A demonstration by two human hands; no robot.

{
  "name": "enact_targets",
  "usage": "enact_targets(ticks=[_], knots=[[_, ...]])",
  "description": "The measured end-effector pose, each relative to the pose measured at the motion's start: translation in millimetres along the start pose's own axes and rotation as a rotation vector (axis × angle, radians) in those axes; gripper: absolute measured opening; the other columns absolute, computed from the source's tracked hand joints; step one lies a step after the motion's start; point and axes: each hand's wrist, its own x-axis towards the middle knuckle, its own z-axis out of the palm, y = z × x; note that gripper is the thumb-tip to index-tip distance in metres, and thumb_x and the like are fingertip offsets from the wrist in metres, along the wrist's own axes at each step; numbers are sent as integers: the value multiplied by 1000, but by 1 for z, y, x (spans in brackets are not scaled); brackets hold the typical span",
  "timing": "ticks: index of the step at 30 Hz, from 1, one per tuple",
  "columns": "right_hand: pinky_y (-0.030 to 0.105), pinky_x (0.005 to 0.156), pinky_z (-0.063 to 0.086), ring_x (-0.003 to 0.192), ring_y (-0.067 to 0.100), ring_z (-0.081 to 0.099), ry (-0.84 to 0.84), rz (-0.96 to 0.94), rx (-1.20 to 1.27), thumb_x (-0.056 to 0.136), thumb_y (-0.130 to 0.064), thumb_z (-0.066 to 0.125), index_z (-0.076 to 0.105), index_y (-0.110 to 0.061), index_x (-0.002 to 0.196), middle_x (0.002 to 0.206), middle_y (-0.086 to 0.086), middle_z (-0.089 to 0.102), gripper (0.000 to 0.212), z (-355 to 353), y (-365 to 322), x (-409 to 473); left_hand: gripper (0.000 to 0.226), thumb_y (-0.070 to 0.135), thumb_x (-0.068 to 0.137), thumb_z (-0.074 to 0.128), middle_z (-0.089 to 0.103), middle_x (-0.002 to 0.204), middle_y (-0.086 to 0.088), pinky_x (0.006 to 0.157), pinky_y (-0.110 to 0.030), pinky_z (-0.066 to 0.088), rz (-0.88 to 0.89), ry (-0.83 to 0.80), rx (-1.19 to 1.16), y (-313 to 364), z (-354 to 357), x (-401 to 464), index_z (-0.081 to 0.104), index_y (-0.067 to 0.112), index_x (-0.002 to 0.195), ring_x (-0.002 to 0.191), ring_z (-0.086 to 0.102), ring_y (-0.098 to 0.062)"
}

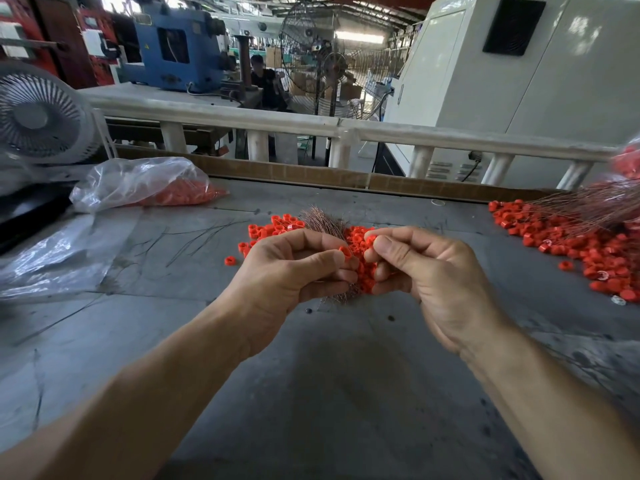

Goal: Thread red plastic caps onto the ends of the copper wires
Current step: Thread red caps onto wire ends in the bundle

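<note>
My left hand [294,268] curls round a bundle of thin copper wires [322,220] whose tips fan out above my fingers, and a red plastic cap [345,251] sits at its fingertips. My right hand [422,268] meets it from the right, pinching a red cap [370,240] between thumb and forefinger, with more red caps cupped under its fingers. A loose heap of red caps [273,230] lies on the grey table just behind both hands.
A clear plastic bag of red caps [145,185] lies at the back left beside a white fan [38,116]. A large pile of capped wires [588,237] spreads at the right. Stray wires litter the grey table [311,375]. A white railing [346,129] borders the far edge.
</note>
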Motion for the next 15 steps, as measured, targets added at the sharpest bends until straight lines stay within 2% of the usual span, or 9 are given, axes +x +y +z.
enact_targets(ticks=[3, 9, 13, 15], knots=[[29, 60, 56, 69, 17, 64, -13, -55, -54, 79, -23, 74, 81, -19, 93, 83, 12, 74, 17, 2, -1, -1, 29, 16, 72, 80, 74, 98, -24, 75, -29, 60, 4, -10, 2, 0, 0, 0, 74, 5, 99, 86, 74, -26], [30, 69, 60, 75, 21, 72, -30, -79, -97, 90, -2, 71, 77, -14, 95, 84, 11, 77, 15, 5, 1, -2, 22, 15, 75, 78, 74, 91, -19, 75, -30, 60, 17, -23, -3, 0, 0, 0, 76, 8, 95, 86, 74, -25], [29, 70, 59, 78, 26, 75, -17, -96, -98, 85, -15, 78, 78, -15, 93, 85, 12, 77, 8, 6, -1, -4, 22, 16, 74, 79, 74, 91, -20, 76, -30, 60, 17, -24, 12, 0, 1, 0, 76, 9, 95, 86, 74, -26], [30, 70, 59, 78, 26, 75, -13, -120, -123, 87, -13, 78, 78, -17, 92, 85, 11, 77, 6, 6, 0, -5, 23, 16, 74, 79, 74, 92, -20, 76, -30, 60, 16, -26, 14, 0, 1, 0, 76, 9, 95, 87, 74, -27]])
